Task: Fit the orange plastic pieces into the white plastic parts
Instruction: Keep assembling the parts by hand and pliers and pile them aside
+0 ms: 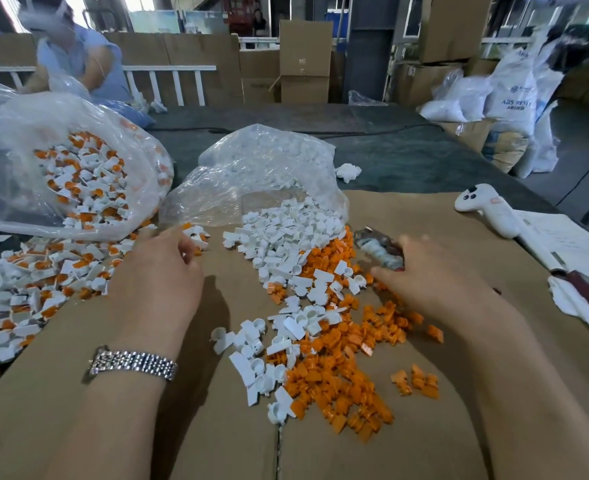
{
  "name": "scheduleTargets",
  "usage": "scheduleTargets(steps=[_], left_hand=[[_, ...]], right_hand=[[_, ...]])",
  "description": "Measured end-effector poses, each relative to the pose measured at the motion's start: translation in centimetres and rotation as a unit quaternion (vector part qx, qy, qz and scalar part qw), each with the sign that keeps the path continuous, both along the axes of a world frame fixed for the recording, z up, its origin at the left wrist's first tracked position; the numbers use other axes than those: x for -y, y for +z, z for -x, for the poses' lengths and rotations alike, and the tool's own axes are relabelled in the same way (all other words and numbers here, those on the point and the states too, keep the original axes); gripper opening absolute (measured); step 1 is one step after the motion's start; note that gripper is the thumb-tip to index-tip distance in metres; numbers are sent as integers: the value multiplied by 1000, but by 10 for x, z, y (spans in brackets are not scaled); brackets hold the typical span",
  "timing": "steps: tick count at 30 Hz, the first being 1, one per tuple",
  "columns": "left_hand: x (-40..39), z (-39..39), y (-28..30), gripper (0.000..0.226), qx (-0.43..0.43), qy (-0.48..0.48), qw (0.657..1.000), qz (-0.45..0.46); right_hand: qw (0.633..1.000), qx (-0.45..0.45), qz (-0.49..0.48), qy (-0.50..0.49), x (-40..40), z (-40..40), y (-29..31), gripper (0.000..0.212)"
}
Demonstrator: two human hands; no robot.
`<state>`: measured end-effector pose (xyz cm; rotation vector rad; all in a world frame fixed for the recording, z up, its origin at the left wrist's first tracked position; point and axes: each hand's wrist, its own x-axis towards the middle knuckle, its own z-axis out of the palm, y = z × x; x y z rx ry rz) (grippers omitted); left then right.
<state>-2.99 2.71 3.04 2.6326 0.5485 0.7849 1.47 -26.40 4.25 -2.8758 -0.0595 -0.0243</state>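
Left hand (161, 271) pinches a finished piece beside the loose pile (321, 323), to drop it aside; right hand (435, 282) reaches in, fingers loosely apart

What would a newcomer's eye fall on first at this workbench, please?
Probably the heap of loose orange pieces spilled across the cardboard sheet in the centre, mingled with white parts pouring from a clear bag. At left, a bigger bag of assembled pieces overflows.
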Motion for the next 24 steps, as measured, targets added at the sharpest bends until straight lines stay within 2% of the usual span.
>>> scheduleTargets(steps=[1, 3, 5, 7, 13, 18, 20, 22, 24], left_hand=[[0, 0, 0, 7, 5, -10, 1000, 0], [7, 0, 0, 11, 15, -103, 994, 33], [21, 0, -1, 11, -22, -226, 972, 57], [31, -1, -5, 11, -70, -286, 956, 21], [29, -11, -12, 22, -86, -268, 958, -49], [31, -15, -17, 11, -91, -269, 958, -23], [31, -15, -17, 9, -105, -265, 958, -24], [32, -14, -18, 13, -107, -266, 958, -19], [33, -12, -18, 13, -94, -261, 961, -4]], right_hand=[[1000, -2, 18, -10, -1, -1, -2, 49], [999, 0, 40, -20, -2, -1, -6, 58], [998, 1, 55, -18, -3, -2, -9, 61], [998, -2, 63, -17, -4, -3, -11, 65], [997, -2, 72, -18, -8, -4, -15, 67], [998, -4, 55, -14, -7, 0, -9, 64], [1000, 21, 21, 8, -7, 2, -3, 52], [997, 32, -38, 62, -6, 4, 3, 30], [989, -11, -95, 114, -5, 9, 8, 13]])
